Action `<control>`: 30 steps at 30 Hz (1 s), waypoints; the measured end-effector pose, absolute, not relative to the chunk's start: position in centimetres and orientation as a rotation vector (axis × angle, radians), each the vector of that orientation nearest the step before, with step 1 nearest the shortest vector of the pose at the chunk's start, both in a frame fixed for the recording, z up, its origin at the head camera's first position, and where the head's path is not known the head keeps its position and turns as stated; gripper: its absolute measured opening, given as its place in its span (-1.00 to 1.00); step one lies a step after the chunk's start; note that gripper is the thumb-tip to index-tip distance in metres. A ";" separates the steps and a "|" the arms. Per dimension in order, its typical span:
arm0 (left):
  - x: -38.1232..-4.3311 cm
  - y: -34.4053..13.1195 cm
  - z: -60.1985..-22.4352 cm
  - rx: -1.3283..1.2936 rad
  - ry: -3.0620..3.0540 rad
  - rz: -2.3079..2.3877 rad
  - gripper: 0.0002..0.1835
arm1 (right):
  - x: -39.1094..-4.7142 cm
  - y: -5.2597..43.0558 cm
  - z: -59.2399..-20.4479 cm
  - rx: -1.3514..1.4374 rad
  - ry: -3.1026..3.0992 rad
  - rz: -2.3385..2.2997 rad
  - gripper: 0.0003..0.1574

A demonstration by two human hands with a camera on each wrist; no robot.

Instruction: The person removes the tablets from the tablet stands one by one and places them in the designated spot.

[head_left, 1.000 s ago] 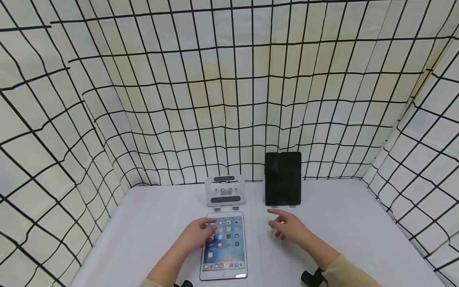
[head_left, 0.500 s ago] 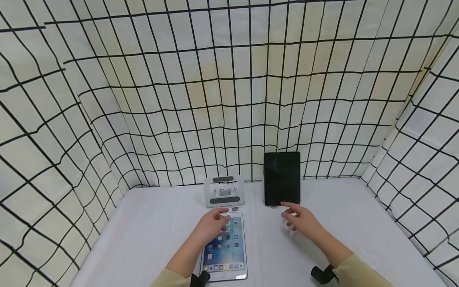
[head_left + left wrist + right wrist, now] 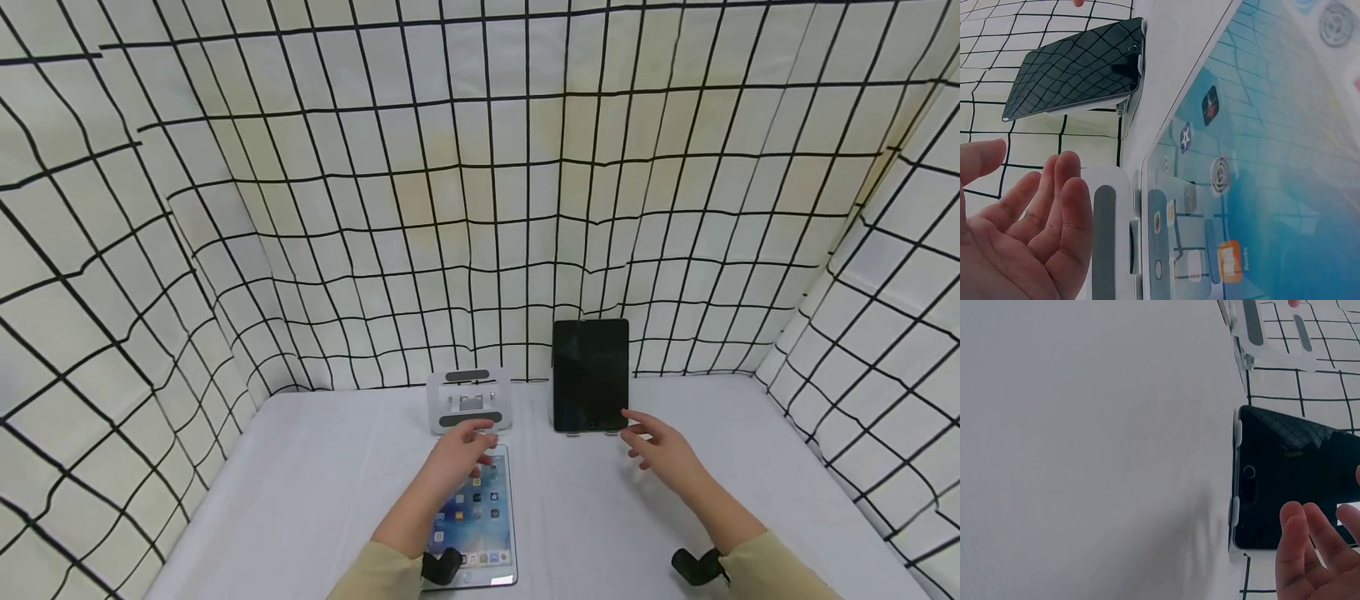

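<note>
A white tablet with its screen lit and full of app icons lies flat on the white table. Over its upper part hovers my left hand, fingers loosely bent and holding nothing. Just behind the tablet stands a white tablet stand with grey pads, partly covered by the left fingertips in the head view. To its right a black tablet leans upright on a similar stand, its screen dark. My right hand is at that tablet's lower right corner, fingers relaxed and nothing in them; its fingers overlap the dark screen in the right wrist view.
White cloth covers the table. A white wall with a black grid encloses the back and both sides, close behind the stand and the black tablet. Black wrist camera mounts sit under both wrists.
My left hand has moved forward and right, from the lit tablet's left edge to its top near the stand. My right hand has moved forward and right to the black tablet's corner.
</note>
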State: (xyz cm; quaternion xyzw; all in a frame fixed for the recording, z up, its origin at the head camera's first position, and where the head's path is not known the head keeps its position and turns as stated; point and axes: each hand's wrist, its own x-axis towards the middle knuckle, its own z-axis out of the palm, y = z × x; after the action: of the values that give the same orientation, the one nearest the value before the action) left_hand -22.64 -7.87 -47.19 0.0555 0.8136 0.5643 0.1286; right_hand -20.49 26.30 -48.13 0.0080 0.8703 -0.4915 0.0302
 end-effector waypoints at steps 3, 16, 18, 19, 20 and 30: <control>-23.0 -7.6 -46.9 0.169 2.352 1.641 -0.52 | -20.6 26.9 -48.1 0.055 2.686 -1.504 -0.32; -25.5 -5.3 -46.3 0.206 2.408 1.636 -0.54 | -22.1 28.2 -48.4 0.108 2.703 -1.491 -0.28; -25.8 -4.8 -46.1 0.216 2.408 1.646 -0.54 | -22.5 28.2 -48.4 0.114 2.704 -1.489 -0.26; -26.0 -4.5 -46.1 0.222 2.404 1.651 -0.53 | -22.7 28.3 -48.4 0.113 2.704 -1.489 -0.25; -26.1 -4.3 -46.0 0.230 2.401 1.656 -0.53 | -22.9 28.4 -48.4 0.115 2.706 -1.492 -0.24; -27.3 -1.4 -45.7 0.261 2.432 1.665 -0.48 | -24.9 29.4 -48.1 0.123 2.738 -1.512 -0.19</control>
State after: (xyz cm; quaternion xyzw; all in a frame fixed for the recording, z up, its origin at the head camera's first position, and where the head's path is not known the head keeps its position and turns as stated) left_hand -27.26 -1.43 -45.66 0.0877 0.8186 0.5603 0.0911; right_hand -24.90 29.42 -48.09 0.0393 0.8747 -0.4830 0.0056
